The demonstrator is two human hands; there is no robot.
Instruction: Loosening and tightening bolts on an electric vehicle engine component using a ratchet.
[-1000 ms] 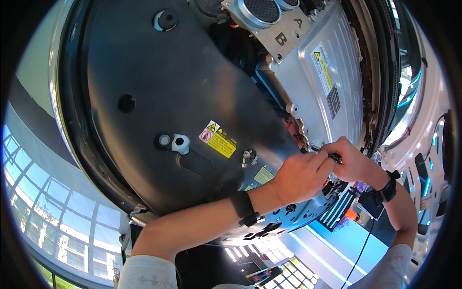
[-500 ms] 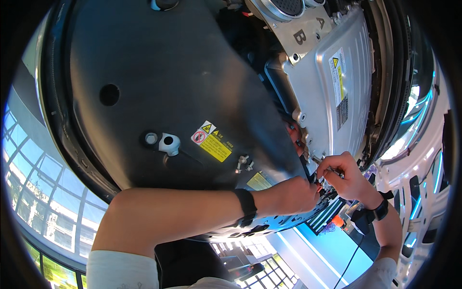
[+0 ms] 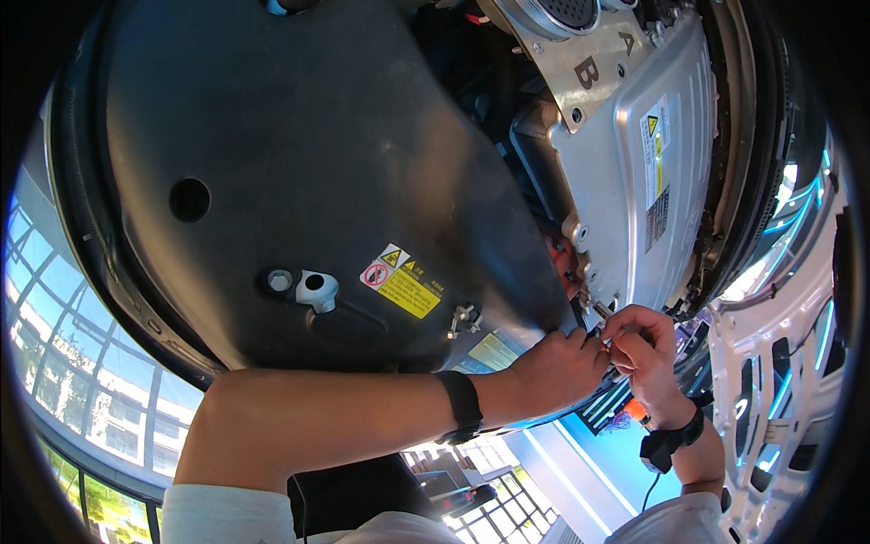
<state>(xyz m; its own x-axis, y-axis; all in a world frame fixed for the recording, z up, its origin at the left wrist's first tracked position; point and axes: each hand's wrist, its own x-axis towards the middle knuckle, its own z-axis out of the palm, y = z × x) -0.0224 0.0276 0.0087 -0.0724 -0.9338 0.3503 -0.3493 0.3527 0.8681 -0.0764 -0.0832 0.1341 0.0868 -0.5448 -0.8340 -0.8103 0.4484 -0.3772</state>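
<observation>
My left hand (image 3: 562, 368) reaches across from the lower left, its fingers closed in a pinch. Close against it, my right hand (image 3: 643, 352) is bent with thumb and fingers pressed together. Whatever the fingertips hold is too small and covered to name. A short metal rod (image 3: 602, 310) sticks out just above my right fingers, beside the silver metal housing (image 3: 634, 118). Several loose bolts (image 3: 464, 322) lie on the black cover (image 3: 326, 154) to the left of my hands. Orange-red parts (image 3: 562, 263) show in the gap between cover and housing.
A yellow warning label (image 3: 408, 290) sits on the cover, near a white cap-like fitting (image 3: 317, 290) and a round hole (image 3: 189, 199). A metal bracket plate (image 3: 580, 68) with a round silver connector (image 3: 553, 14) is at the top. A white perforated frame (image 3: 770, 390) stands at the right.
My right hand has moved in closer to the left and its wrist has turned. The left hand has shifted slightly. The view has also shifted a little.
</observation>
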